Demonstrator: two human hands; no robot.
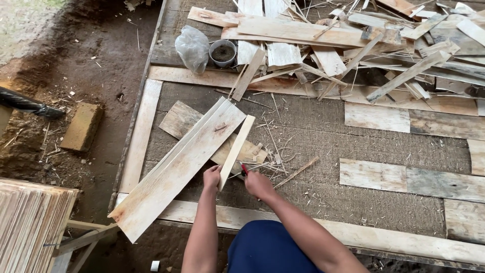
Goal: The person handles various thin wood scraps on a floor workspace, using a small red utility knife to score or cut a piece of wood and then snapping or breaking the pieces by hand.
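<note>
Left hand: the left hand [212, 177] sits at lower centre of the frame, its fingers clenched around the near end of a narrow wooden strip [237, 149].
Right hand: the right hand [258, 184] is just right of the left one, fingers closed on a small red-handled tool [244, 169] whose tip meets the strip's lower end; the kind of tool is too small to tell.
Narrow wooden strip: pale, thin, slanting from the hands up toward the middle of the frame, lying beside and partly over the wide plank.
Wide plank: a long pale plank [179, 167] runs diagonally from lower left to centre, resting on a shorter greyish board [184, 120].
Working surface: a flat wooden platform [313, 146] littered with splinters and shavings.
Scrap pile: a heap of offcuts [353, 45] fills the upper right of the frame.
Small pot: a round grey pot [223, 53] stands at upper centre, touching a crumpled clear plastic bag [192, 48] on its left.
Stacked sheets: a stack of thin sheets [28, 222] shows in the lower left corner.
Ground: bare earth with a brick [81, 126] lies at left.
</note>
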